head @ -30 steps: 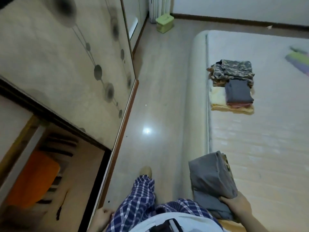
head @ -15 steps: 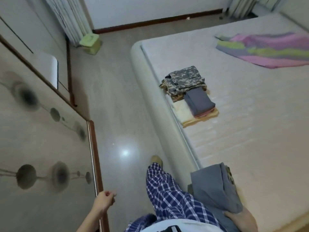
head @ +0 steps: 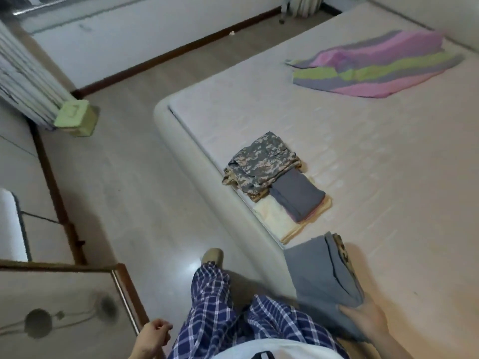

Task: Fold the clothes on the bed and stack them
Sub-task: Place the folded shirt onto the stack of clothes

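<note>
The person wears loose trousers (head: 215,301) with a check of dark blue and white lines, in the lower middle of the frame. One foot, just above them, has a soft tan slipper (head: 212,255). At the bottom edge is a white top (head: 285,347) with a small black thing (head: 261,355) on it, too cut off to tell. The left hand (head: 153,335) and right hand (head: 363,318) are bare, and so are both forearms.

The view has swung from the wardrobe (head: 64,294) to the bed (head: 375,182), bringing the striped blanket (head: 375,68) into sight.
</note>
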